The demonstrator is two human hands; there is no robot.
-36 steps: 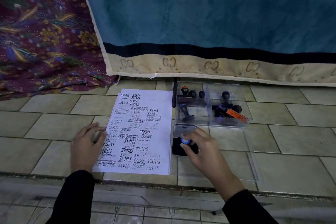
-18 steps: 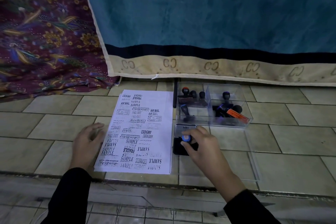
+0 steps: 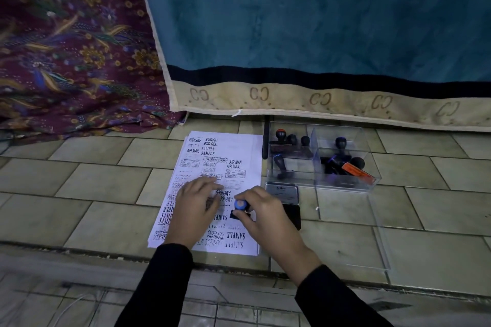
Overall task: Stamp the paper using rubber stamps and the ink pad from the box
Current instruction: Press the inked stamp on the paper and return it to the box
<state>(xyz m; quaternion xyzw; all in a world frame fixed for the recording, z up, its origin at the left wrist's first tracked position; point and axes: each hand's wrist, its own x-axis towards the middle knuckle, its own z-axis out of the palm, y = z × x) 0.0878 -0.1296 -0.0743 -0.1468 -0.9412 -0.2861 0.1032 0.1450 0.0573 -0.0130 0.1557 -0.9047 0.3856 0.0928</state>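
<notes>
A white paper [image 3: 239, 146] covered in black stamp prints lies on the tiled floor. My right hand [image 3: 263, 218] grips a rubber stamp with a blue knob [image 3: 240, 205], its black base set down on the paper's lower middle. My left hand [image 3: 195, 206] lies flat on the paper just left of the stamp, fingers spread. The open ink pad [image 3: 288, 198], with a silver lid and black pad, sits right of the paper. Behind the ink pad stands a clear plastic box [image 3: 342, 183] with several more stamps inside.
The box's clear lid [image 3: 372, 233] lies flat on the tiles to the right of the ink pad. A striped blanket [image 3: 318, 34] hangs down behind the box and a patterned maroon cloth [image 3: 74, 48] lies at back left. A floor ledge runs below the paper.
My right hand lifted the blue-knobbed stamp off the ink pad and carried it left onto the paper. My left hand slid from the paper's left edge toward its middle.
</notes>
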